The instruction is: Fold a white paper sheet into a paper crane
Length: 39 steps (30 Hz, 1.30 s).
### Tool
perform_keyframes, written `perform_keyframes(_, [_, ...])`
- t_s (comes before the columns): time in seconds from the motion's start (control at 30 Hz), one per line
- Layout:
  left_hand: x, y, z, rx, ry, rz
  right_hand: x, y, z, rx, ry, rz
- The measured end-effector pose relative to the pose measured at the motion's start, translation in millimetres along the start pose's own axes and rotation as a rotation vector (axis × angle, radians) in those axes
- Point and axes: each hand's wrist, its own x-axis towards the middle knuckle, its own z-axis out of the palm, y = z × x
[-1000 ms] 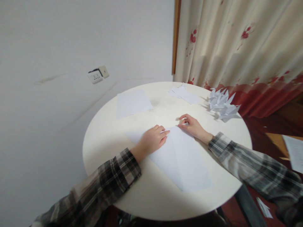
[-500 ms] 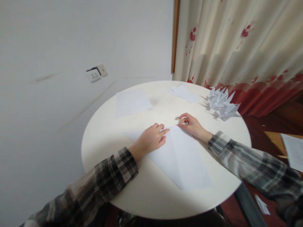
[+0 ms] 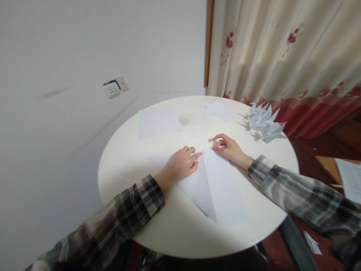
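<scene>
A white sheet of paper [image 3: 225, 188], partly folded, lies on the round table. A slanting edge or crease runs down its middle from the far end, with a shaded part on the left and a brighter flap on the right. My left hand [image 3: 180, 165] rests on the left part, index finger stretched toward the far end of that line, thumb apart and the other fingers bent. At the far right edge, my right hand [image 3: 225, 146] pinches the paper between thumb and fingertips. The two hands are a short gap apart.
Several folded paper cranes [image 3: 265, 122] stand at the table's right. Another sheet [image 3: 158, 120] lies at the far left, and smaller paper pieces [image 3: 220, 110] sit at the back. The round white table [image 3: 175, 233] meets a wall with a socket [image 3: 111, 89]; a curtain [image 3: 270, 49] hangs behind.
The right flap's near edge has shifted slightly left and away from me, and the line down the middle looks sharper. Both hands stay nearly in place.
</scene>
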Motion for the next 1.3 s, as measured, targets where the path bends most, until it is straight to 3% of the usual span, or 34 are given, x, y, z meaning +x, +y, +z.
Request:
perform_keyframes(0.37, [-4,-2,6.3,-0.022,0.086,0.069,-4,-9,-2,-0.119,0.070,0.072])
perform_keyframes(0.57, [-4,-2,5.5,-0.044,0.080,0.053,-11,-10,-3,-0.221,0.033,0.047])
perform_keyframes(0.9, [-4,-2,5.8,-0.044,0.075,0.043,-12,-6,-2,-0.056,0.007,0.079])
perform_keyframes(1.3, [-4,0,4.1,-0.014,0.055,0.026,-13,-8,-3,-0.069,0.012,0.081])
